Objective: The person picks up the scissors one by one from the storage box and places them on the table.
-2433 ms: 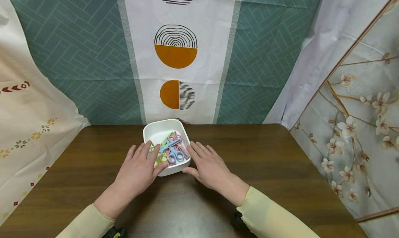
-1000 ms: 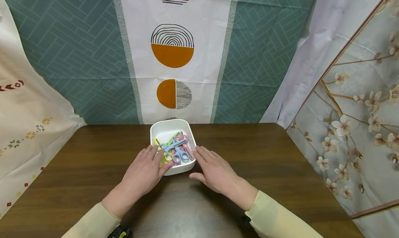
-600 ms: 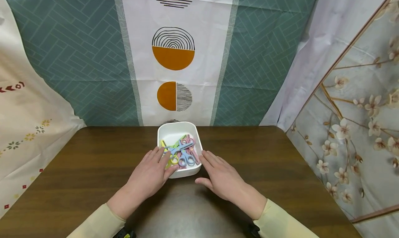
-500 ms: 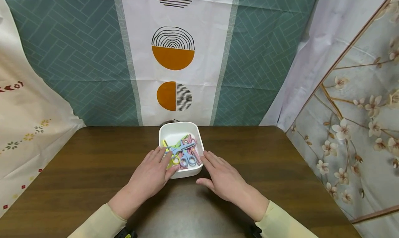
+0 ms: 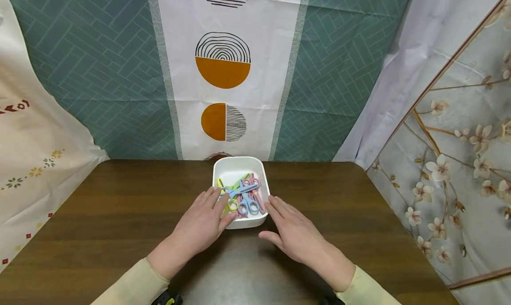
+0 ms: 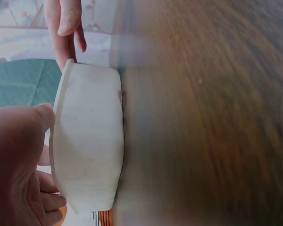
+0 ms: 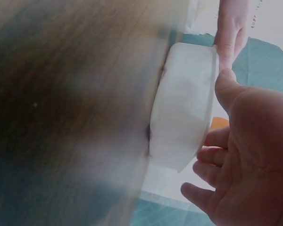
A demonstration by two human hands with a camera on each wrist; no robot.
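A white tray [image 5: 244, 224] stands on the table near its far edge, with several pastel scissors heaped inside: blue scissors [image 5: 248, 205] on top, pink scissors [image 5: 259, 201] and yellow-green ones [image 5: 233, 205] around them. My left hand [image 5: 201, 223] lies against the tray's left side, fingers extended over the rim and thumb at the near left corner. On the other side my right hand [image 5: 297, 234] has its straight fingertips at the right rim, thumb spread away in front. In the left wrist view the tray's outer wall [image 6: 87, 136] sits on the tabletop.
The dark wooden table [image 5: 100, 234] has a rounded far edge just behind the tray. A patterned green and white cloth [image 5: 227, 65] hangs behind it. Floral curtains [image 5: 439, 185] flank the table at the right, a cream cloth [image 5: 36, 163] at the left.
The tray with its scissors has slid to the right along the table. Both hands have moved right with it, keeping their extended fingers beside its sides.
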